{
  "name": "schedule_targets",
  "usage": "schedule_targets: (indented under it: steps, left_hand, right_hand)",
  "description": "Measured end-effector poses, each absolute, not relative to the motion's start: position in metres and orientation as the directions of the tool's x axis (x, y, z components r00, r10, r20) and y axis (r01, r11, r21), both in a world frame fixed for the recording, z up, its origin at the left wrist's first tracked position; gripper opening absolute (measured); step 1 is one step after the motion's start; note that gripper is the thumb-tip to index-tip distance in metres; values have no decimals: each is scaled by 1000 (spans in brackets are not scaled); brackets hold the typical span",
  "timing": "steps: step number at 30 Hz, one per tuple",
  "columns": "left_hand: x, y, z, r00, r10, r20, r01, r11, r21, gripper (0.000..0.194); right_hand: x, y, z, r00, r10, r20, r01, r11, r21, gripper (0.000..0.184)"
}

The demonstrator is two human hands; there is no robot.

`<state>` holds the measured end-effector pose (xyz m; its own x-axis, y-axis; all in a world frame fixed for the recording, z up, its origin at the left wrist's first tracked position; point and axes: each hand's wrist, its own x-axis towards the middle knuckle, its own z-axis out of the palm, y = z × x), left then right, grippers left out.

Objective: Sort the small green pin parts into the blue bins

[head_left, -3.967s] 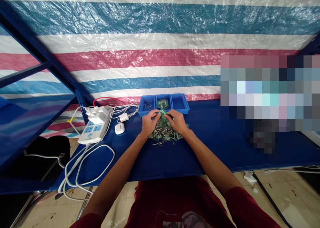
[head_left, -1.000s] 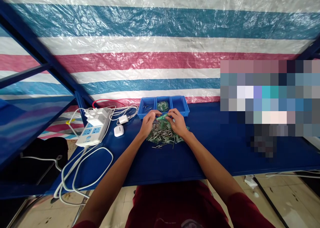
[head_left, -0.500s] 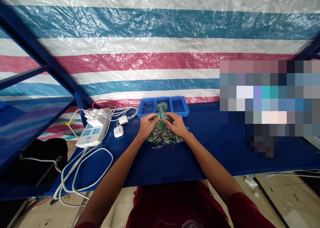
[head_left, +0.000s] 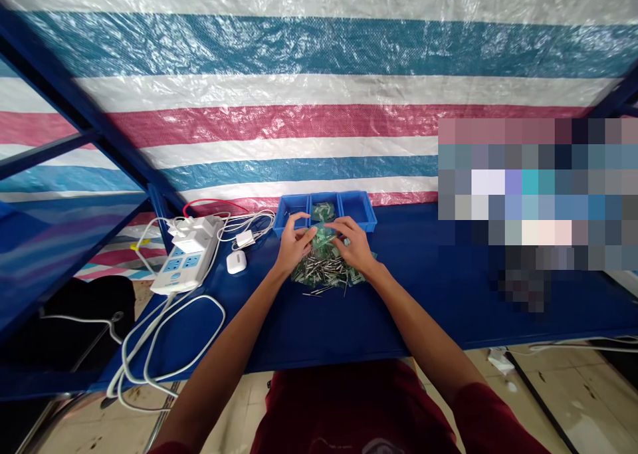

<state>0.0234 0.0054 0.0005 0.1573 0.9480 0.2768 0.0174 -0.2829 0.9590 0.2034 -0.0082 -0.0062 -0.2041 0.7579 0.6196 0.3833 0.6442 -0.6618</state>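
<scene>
Between my hands, above a pile of thin metal pins (head_left: 323, 268), is a small clear green plastic bag (head_left: 323, 236). My left hand (head_left: 293, 242) grips its left side with the thumb; the index finger stands lifted away. With thumb and fingers, my right hand (head_left: 353, 242) pinches the bag's right side. More green bags lie among the pins, and a few loose pins lie at the near edge of the pile. Directly behind is a blue three-compartment tray (head_left: 375, 223). Its left compartment holds a few pins, its middle one green bags (head_left: 323, 211).
On the left of the blue table (head_left: 419, 294) are a white power strip (head_left: 180, 271) with plugged-in chargers, looping white cables (head_left: 219, 301), a white earbud case (head_left: 236, 262) and a small white adapter (head_left: 244, 239). A striped tarp (head_left: 299, 121) hangs behind; the right side is pixelated.
The green bag was narrow and bunched between my fingers; now it is spread flatter. My left index finger has lifted away from it. Both hands stay over the pile.
</scene>
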Motion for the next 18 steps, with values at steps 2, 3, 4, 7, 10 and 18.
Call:
schedule_targets:
  steps: [2,3,4,7,10,18]
  left_hand:
    - [23,6,1,146,939,311,58,-322,945,36]
    - [23,6,2,138,929,343,85,-356,931,36]
    - [23,6,2,132,915,380,112,-395,912,38]
    - [24,7,0,143,889,434,184,-455,871,41]
    - [23,7,-1,177,915,363,216,-396,892,37]
    - [17,4,5,-111,862,495,317,-441,839,35]
  right_hand:
    - [203,-8,-6,-187,760,622,405,637,-656,19]
    - [202,-8,-5,-169,773,611,402,621,-673,17]
    - [202,-7,-5,-146,796,588,387,593,-706,17]
    - [201,-7,-3,-119,887,446,296,461,-837,23]
    - [201,-6,-3,-170,934,316,192,346,-918,28]
    - [202,-2,1,-281,959,29,-100,0,-995,34]
